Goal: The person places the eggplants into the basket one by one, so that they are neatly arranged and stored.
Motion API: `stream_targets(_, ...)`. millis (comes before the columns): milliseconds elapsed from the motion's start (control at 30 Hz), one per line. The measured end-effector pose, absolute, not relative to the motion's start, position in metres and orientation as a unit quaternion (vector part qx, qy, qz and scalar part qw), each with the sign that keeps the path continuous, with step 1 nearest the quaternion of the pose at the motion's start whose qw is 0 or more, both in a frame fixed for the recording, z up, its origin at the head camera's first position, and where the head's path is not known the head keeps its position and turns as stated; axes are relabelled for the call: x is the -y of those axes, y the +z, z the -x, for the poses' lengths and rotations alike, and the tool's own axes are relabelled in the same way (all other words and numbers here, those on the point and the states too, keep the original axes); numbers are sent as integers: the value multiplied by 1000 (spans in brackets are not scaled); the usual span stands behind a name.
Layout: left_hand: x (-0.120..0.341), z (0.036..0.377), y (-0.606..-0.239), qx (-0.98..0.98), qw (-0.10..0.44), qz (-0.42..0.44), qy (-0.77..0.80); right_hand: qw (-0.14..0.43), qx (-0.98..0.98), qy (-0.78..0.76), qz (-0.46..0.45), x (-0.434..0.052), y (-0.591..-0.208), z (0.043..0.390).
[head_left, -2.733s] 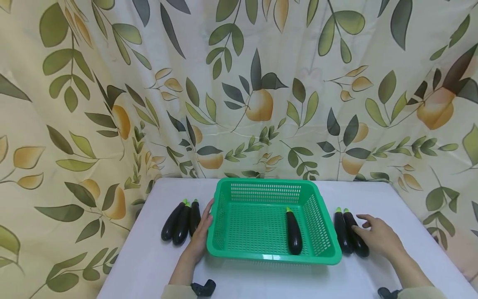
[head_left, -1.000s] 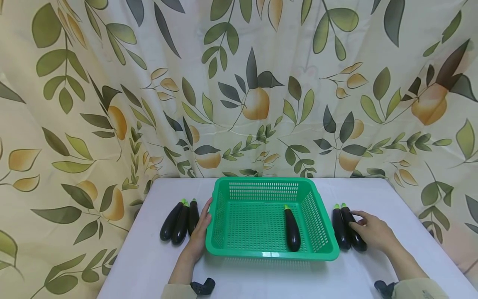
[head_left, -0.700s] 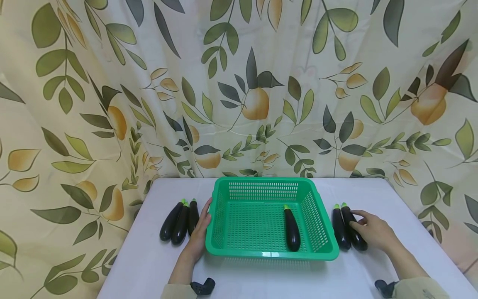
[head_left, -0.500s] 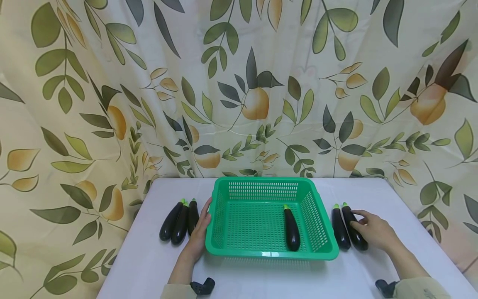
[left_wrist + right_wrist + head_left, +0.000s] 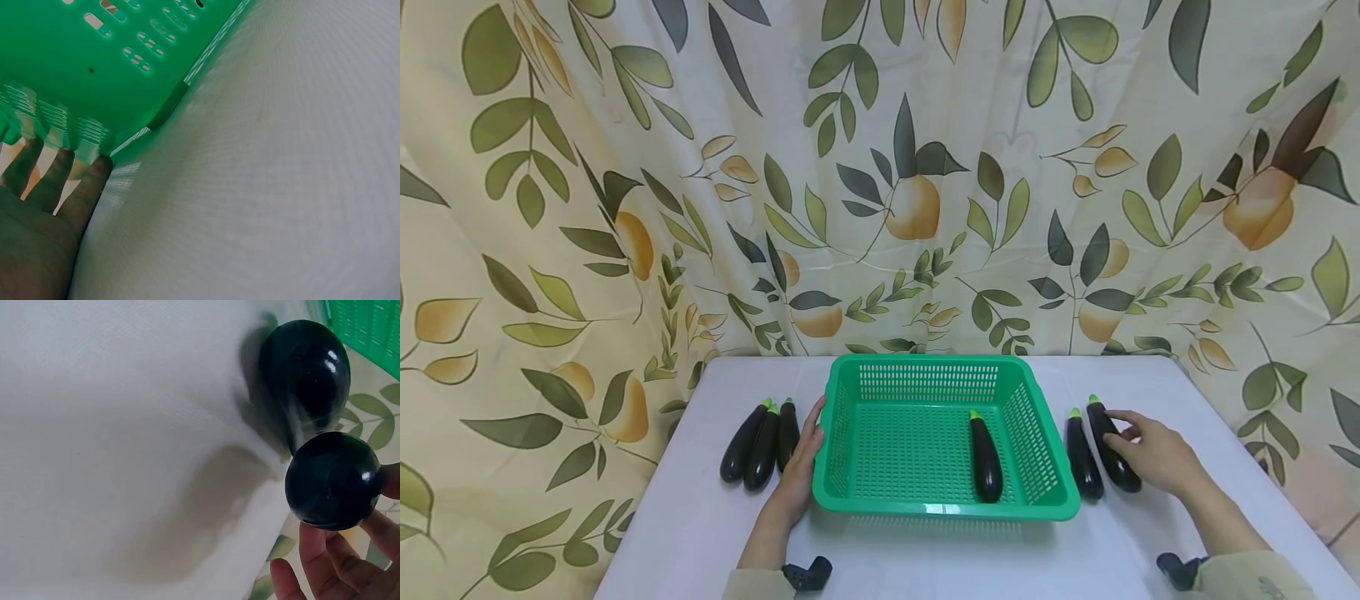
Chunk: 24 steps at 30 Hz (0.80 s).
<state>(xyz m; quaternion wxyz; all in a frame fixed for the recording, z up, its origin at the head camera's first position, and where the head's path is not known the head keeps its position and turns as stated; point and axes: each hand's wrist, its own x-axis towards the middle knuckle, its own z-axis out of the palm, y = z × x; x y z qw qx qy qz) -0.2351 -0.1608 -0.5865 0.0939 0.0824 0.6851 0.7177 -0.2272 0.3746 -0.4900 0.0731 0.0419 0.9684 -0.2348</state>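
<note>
My right hand pinches a dark eggplant between thumb and fingers, right of the basket. In the right wrist view this held eggplant appears end-on, with a shadow on the cloth apart from it. Beside it lies another eggplant. My left hand rests with straight fingers against the left side of the green plastic basket; the left wrist view shows its fingertips at the basket's slotted wall. A single eggplant lies inside the basket, towards its right.
Three more eggplants lie together on the white-covered table, left of the basket and close to my left hand. Behind the table hangs a curtain printed with leaves and fruit. A dark strap piece sits at my left wrist.
My right hand has closed on the outer eggplant and raised it slightly, up and away from its neighbour. The left hand and the basket keep their places.
</note>
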Motion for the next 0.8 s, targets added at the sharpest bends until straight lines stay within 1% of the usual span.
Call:
stream_targets(133, 161, 235, -587, -683, 95, -85, 719, 73, -969, -233, -40, -373, -484, 227)
stream_targets(433, 160, 236, -586, -683, 93, -82, 720, 43, -972, -232, -23, -367, -475, 225)
stream_targets(800, 160, 236, -585, -687, 88, -79, 717, 28, -972, -234, -8, -357, -462, 225)
